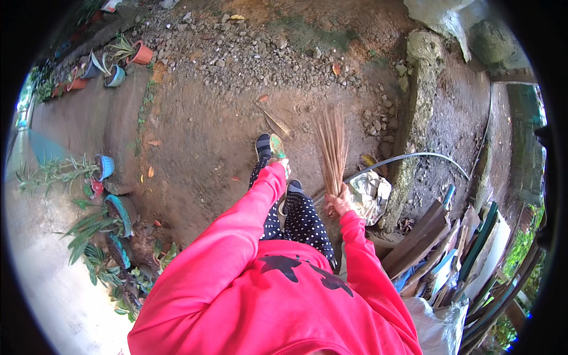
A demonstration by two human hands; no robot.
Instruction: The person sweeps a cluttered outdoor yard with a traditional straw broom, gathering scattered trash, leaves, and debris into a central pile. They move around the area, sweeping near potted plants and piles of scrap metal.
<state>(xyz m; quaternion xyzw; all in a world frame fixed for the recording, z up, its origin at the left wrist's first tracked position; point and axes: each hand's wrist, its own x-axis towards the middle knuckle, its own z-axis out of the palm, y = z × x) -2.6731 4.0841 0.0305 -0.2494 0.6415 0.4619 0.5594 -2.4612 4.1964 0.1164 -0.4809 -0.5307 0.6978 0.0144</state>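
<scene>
My right hand [339, 203] grips the bound end of a stick broom [332, 151]. Its thin brown bristles fan out away from me over the bare dirt. In front of my left shoe, my left hand [284, 165] closes around a flat green and tan object [277, 146] with a worn surface; its exact kind is hard to make out. Just beyond it a long dry brown leaf [278, 124] lies on the dirt ground [199, 146]. A crumpled whitish plastic sack [372, 197] sits to the right of my right hand.
Loose gravel [248, 57] spreads ahead. On the right run a rough concrete curb [421, 88], a bent grey hose [412, 155] and stacked wooden boards [419, 242]. Potted plants stand at the left, including an orange pot [141, 53] and a blue pot [105, 167].
</scene>
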